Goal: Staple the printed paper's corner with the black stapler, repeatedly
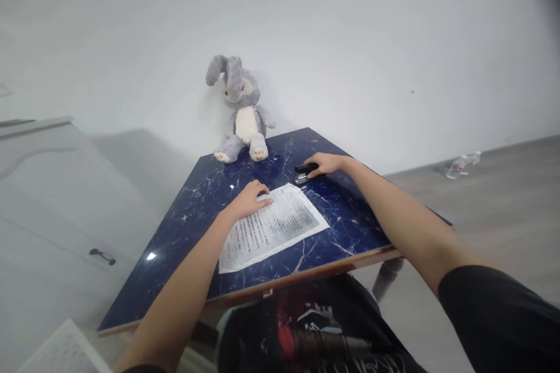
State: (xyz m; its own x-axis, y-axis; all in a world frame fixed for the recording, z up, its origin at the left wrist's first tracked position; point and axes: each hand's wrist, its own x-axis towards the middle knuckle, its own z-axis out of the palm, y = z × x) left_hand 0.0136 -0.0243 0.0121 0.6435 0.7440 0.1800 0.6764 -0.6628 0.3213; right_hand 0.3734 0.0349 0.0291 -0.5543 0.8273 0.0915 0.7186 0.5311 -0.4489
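A printed sheet of paper (271, 226) lies on the dark blue marbled table (184, 227). My left hand (249, 199) rests flat on the paper's far left corner, pinning it down. My right hand (326, 162) lies on top of a black stapler (303, 173), which sits at the paper's far right corner. The stapler's metal front touches or overlaps that corner; I cannot tell which.
A grey and white plush rabbit (241, 111) sits at the table's far edge against the white wall. A white cabinet with a dark handle (102, 256) stands at the left. A clear plastic bottle (461, 164) lies on the wooden floor at the right.
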